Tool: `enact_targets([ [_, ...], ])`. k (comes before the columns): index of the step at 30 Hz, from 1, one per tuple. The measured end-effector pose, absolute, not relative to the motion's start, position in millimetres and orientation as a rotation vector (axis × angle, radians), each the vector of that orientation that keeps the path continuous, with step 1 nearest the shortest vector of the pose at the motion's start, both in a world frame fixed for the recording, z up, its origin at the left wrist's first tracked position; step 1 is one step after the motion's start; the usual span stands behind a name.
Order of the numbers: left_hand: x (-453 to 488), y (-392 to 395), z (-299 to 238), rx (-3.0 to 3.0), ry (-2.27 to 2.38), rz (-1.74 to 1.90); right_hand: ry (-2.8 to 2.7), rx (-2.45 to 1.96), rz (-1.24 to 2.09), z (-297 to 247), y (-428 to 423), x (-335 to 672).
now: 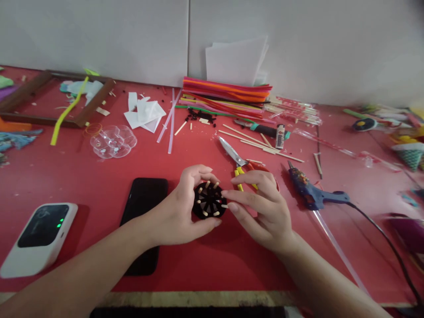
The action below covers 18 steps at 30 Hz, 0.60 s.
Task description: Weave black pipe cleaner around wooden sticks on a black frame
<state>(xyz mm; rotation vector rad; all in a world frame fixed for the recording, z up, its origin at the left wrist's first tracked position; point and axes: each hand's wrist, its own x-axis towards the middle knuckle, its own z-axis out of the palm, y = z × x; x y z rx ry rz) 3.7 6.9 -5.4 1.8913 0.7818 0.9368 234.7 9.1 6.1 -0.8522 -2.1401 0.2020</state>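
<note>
A small black spoked wheel [208, 194], fuzzy like pipe cleaner, sits low over the red table with several short wooden pegs [200, 191] standing around its rim. My left hand [180, 212] curls around its left side, thumb at the near edge and fingers at the far edge. At the right rim, my right hand [261, 207] has thumb and fingertips closed on a short pale peg [224, 206]. Whether that peg is fixed to the wheel, I cannot tell. Just beyond my right hand lie scissors [233, 152] with red and yellow handles.
A blue glue gun [308, 190] with a cord lies right. A black phone [145, 194] and white device [43, 238] are left. Behind are wooden sticks [258, 143], pipe cleaners [225, 92], paper scraps [145, 112], a clear flower-shaped tray [114, 142] and a brown frame [39, 119].
</note>
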Motion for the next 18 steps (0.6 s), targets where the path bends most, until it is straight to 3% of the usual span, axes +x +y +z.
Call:
enact_targets([
  [18, 1.2, 6.0, -14.3, 1.760, 0.974, 0.831, -2.063, -0.907, 0.313, 5.4, 7.4, 239.7],
])
